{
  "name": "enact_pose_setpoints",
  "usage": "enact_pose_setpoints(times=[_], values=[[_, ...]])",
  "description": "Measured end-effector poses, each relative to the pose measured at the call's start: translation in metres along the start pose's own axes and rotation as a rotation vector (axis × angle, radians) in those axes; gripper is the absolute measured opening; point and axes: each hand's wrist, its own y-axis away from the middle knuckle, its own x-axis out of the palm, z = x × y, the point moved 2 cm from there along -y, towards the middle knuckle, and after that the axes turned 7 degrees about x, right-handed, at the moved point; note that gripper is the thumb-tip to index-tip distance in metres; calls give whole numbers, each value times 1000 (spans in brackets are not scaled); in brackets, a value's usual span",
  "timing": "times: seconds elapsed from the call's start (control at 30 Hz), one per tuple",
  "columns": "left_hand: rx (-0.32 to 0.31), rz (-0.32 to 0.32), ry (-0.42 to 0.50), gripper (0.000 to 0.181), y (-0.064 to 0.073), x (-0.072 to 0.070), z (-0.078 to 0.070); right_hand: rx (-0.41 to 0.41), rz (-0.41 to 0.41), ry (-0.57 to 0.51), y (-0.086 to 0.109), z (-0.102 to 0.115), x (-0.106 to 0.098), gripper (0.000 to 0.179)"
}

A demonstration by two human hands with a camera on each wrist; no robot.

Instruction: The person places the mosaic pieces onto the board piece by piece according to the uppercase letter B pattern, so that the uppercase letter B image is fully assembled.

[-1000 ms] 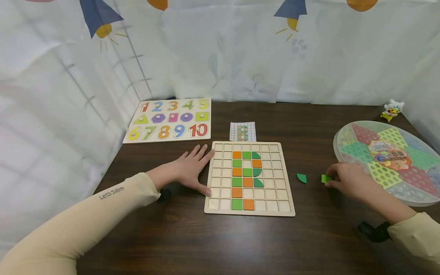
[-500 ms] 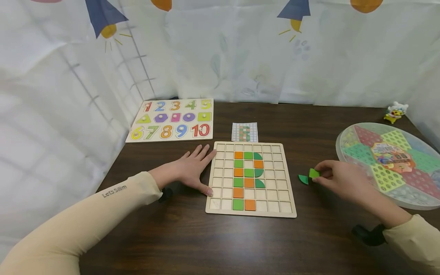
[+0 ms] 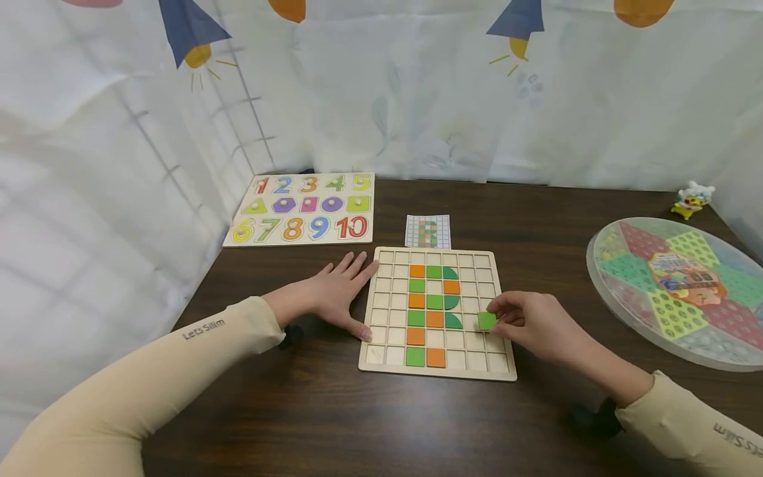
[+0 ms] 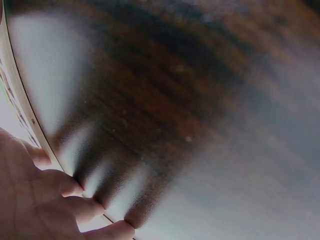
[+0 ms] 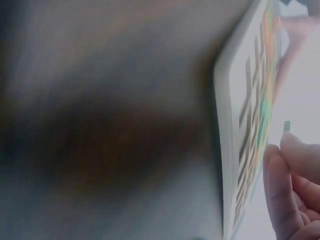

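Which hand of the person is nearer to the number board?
Left: the left hand lies just in front of the number board; the right hand is farther away, at the right edge of the grid.

White curtains [image 3: 346,99] behind dark table [image 3: 286,424]

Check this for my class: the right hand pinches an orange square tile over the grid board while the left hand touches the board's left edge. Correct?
Not quite: the square tile is green, not orange, as the head view shows. The rest stands: right hand over the grid board, left hand at its left edge.
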Motion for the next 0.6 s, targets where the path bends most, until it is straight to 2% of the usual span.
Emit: enact_pose_setpoints(times=[0.37,0.6], values=[[6,1,2,133,-1,1,-1,-51,71,5,-2,18,23,23],[0,3,-1,132,1,-1,-1,-30,83,2,-4,22,32,23]])
